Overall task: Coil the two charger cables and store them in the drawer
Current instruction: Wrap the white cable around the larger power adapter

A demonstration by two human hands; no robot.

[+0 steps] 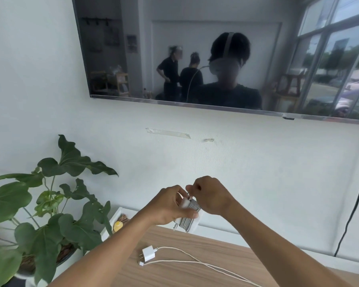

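The first coil looks nearly done: the left hand (pixel 170 206) grips a white charger block (pixel 196 223) held up above the tabletop (pixel 226 245), with its grey cable (pixel 194 205) wound tightly round it, and the right hand (pixel 209 195) pinches the cable's loose end at the top. Tucking that end in so the windings hold seems next. The second charger (pixel 149 253) lies on the tabletop, its white cable (pixel 195 264) uncoiled. I cannot make out the drawer for certain.

leafy potted plant (pixel 50 204) at left, wall-mounted tv (pixel 216 59) above, 2 tape strips (pixel 168 133) on the white wall
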